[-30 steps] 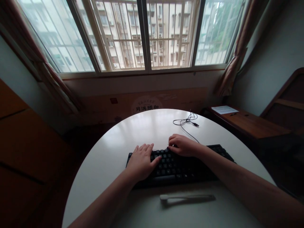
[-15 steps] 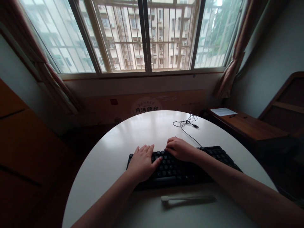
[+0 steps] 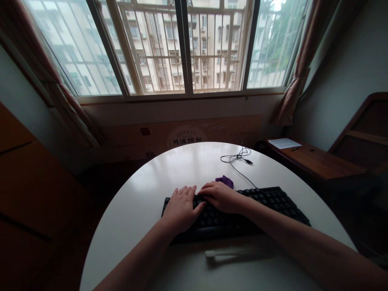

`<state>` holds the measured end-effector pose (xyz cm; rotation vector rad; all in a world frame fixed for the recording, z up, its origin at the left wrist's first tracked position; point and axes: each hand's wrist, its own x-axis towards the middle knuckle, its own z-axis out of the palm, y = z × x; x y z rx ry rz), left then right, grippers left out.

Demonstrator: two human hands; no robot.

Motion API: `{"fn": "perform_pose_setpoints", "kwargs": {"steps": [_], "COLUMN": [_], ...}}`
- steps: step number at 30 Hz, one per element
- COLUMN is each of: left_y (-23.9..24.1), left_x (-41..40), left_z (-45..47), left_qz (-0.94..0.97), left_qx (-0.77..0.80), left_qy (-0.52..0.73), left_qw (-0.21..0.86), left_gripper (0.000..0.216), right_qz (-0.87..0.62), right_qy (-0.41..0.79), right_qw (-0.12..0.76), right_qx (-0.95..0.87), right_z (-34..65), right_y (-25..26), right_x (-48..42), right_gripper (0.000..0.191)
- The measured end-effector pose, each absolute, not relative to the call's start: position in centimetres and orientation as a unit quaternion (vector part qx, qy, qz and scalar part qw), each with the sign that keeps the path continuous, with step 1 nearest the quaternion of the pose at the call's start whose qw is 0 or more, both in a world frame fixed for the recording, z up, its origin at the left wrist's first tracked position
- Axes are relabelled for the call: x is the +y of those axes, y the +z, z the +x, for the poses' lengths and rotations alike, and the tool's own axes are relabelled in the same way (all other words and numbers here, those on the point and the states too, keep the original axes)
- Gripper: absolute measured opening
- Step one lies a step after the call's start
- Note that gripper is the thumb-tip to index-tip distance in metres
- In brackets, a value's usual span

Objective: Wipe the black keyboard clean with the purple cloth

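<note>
From where I stand, the black keyboard [image 3: 274, 202] lies across the near half of the round white table [image 3: 121, 230], and a good part of it is lost to me beneath two hands and a forearm. The left hand [image 3: 182, 210] is spread flat on its left end, fingers reaching the far edge, thumb out over the keys; it presses rather than grips, and covers whatever keys are below. The right hand [image 3: 222, 197] is half curled, fingertips bent down on the upper rows near that thumb. I can't tell whether it pinches anything. Just behind its knuckles shows a scrap of purple cloth [image 3: 224, 181], its near portion hidden by the hand. The right forearm blocks some of the keyboard's lower right.

On the near side, a pale brush-like tool [image 3: 226, 255] is blurred, its right end fading into shadow. Beyond the keyboard, a thin cable [image 3: 232, 159] lies tangled, its plug showing.
</note>
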<state>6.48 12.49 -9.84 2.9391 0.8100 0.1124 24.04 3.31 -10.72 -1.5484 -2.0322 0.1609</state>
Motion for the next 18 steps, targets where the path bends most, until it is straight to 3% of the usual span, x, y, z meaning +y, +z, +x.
{"fn": "perform_pose_setpoints", "kwargs": {"steps": [12,18], "left_y": [-10.0,-9.8], "left_x": [12.6,12.5], "left_z": [6.3,6.4], "left_qz": [0.961,0.961], "left_qx": [0.268,0.269], "left_qy": [0.041,0.040], "left_qw": [0.052,0.047], "left_gripper": [0.073,0.074], "right_qz": [-0.609,-0.649], "right_qy": [0.091,0.164], "right_qw": [0.213,0.294], "right_qx": [-0.759,-0.682], "right_z": [27.8,29.1], "right_y": [-8.6,-8.6], "right_x": [1.8,1.1], "right_gripper": [0.025,0.029]}}
